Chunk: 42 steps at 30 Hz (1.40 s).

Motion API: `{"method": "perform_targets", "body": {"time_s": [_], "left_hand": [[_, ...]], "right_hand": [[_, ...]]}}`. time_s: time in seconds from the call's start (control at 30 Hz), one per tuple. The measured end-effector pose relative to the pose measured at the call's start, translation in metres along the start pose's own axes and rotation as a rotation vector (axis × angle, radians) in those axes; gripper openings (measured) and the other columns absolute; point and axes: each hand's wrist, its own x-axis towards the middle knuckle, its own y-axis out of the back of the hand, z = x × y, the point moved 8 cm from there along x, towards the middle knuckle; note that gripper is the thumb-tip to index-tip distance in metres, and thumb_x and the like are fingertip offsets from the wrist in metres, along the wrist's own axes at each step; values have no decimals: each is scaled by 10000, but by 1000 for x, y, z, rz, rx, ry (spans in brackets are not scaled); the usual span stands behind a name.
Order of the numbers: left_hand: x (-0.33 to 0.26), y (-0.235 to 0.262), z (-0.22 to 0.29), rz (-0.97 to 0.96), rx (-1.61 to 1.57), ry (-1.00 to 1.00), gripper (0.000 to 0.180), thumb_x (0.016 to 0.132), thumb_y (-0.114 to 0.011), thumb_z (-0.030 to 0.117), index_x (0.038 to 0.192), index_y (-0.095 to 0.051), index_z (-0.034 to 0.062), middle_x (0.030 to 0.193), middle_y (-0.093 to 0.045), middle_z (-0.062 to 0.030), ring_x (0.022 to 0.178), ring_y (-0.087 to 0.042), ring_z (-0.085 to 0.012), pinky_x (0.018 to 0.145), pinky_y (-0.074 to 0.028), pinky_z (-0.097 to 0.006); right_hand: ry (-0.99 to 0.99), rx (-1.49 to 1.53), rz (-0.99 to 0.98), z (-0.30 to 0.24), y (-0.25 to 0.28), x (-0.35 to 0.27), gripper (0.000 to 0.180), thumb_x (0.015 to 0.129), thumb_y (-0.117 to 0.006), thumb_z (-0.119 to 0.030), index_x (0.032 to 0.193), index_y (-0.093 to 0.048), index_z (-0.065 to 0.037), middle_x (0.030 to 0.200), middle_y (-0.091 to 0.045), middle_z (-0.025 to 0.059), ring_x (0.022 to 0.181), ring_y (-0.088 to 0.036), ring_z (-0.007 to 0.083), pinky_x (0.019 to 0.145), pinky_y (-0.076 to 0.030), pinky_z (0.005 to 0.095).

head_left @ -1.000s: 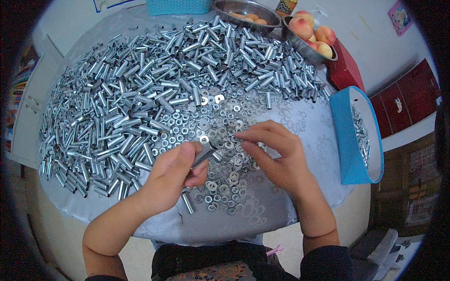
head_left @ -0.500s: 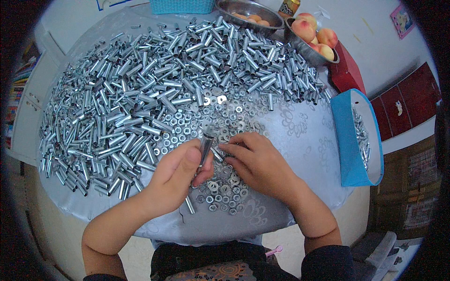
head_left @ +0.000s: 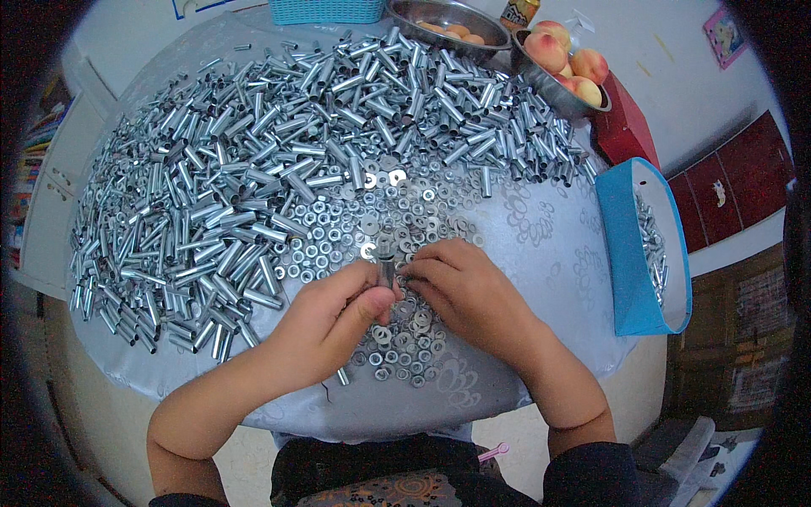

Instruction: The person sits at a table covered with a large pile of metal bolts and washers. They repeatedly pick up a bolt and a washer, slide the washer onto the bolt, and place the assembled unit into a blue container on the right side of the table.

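Observation:
My left hand (head_left: 334, 325) is closed around a shiny metal sleeve (head_left: 387, 269), which it holds nearly upright over the table. Close against it on the right is my right hand (head_left: 469, 291), its fingertips pinched together beside the sleeve. Whatever those fingertips hold is hidden. Flat washers (head_left: 384, 335) are heaped beneath and between both hands, and hex nuts (head_left: 317, 232) lie beyond the left one. From under my left hand the end of another thin metal piece (head_left: 342, 377) sticks out toward the near table edge.
A large heap of metal sleeves (head_left: 228, 122) covers the table's far and left parts. On the right stands a blue fabric bin (head_left: 623, 253) with metal pieces inside. At the back are a bowl of peaches (head_left: 547, 52), a steel bowl (head_left: 486, 55), a can (head_left: 519, 13) and a blue basket (head_left: 325, 10).
My left hand has moved right and turned, bringing the sleeve more upright and up to my right fingertips. The right hand has barely shifted.

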Motion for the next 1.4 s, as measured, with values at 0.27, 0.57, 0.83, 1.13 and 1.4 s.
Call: {"method": "perform_targets", "body": {"time_s": [0.27, 0.57, 0.83, 1.13, 1.4], "left_hand": [[2, -1, -3, -11, 69, 18, 192, 932, -422, 171, 934, -537, 18, 735, -541, -32, 681, -504, -109, 625, -411, -249], [3, -5, 0, -31, 164, -41, 168, 901, -486, 168, 837, -502, 14, 702, -547, -128, 657, -553, -272, 601, -419, -338], [3, -3, 0, -16, 150, -42, 178, 909, -475, 176, 840, -501, 14, 698, -543, -127, 642, -551, -265, 590, -416, -333], [3, -3, 1, -7, 194, -72, 179, 899, -491, 180, 835, -498, 13, 698, -534, -146, 647, -543, -304, 586, -409, -360], [2, -5, 6, 12, 373, -173, 174, 862, -542, 193, 874, -532, 20, 726, -554, -147, 688, -550, -328, 610, -423, -393]], "right_hand": [[6, -13, 5, 0, 1, 1, 186, 712, -620, -13, 898, -602, -18, 915, -577, 119, 861, -566, 290, 754, -465, 362], [-1, 18, 63, 2, 4, 1, 196, 712, -642, -34, 903, -601, -17, 905, -576, 122, 844, -570, 290, 729, -470, 359], [-35, -22, 61, 3, 4, 1, 172, 720, -655, -62, 881, -615, -18, 876, -560, 120, 831, -549, 288, 723, -457, 363], [-56, -2, 61, 4, 3, 3, 194, 727, -652, -58, 907, -597, -10, 882, -556, 126, 835, -551, 301, 727, -453, 369], [-101, 125, 197, 1, 24, 4, 173, 746, -645, -71, 909, -595, -40, 876, -561, 128, 815, -562, 304, 715, -464, 363]]}}
